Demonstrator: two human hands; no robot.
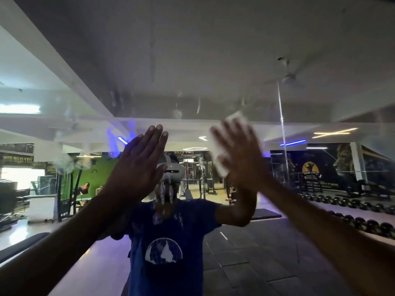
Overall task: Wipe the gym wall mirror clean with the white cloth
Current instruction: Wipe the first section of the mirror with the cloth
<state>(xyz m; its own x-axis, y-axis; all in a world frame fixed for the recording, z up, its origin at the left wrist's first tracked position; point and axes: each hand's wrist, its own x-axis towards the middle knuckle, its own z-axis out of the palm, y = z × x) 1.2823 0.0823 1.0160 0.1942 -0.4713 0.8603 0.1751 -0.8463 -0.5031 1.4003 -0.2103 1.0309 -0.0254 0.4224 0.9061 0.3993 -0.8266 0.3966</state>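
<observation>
1. The big wall mirror (213, 60) fills almost the whole view, right in front of the person. It shows the gym behind and the person's own blue shirt (171, 242).

2. The right hand (239, 159) is flat, with its fingers spread wide. It presses the white cloth (222, 154) against the glass. The cloth peeks out above the fingertips and beside the thumb. The hand looks blurry, so I think it is in the middle of a wipe.

3. The left hand (139, 165) is flat too, with straight fingers close together. It holds nothing. It seems to lean on the glass, but I cannot be sure it really touches.

4. The two hands are side by side at about the same height, with a gap between them.

5. Where is the dirt? Wet white streaks (164, 193) run down the glass in the gap, lower than both hands — over the shirt's reflection. More faint smears (177, 112) sit higher up, above the hands.

6. So the cloth lies up and to the right of the drippy streaks. My guess is the cloth hand should slide left and down to reach them — the cloth is only in the right hand.
</observation>
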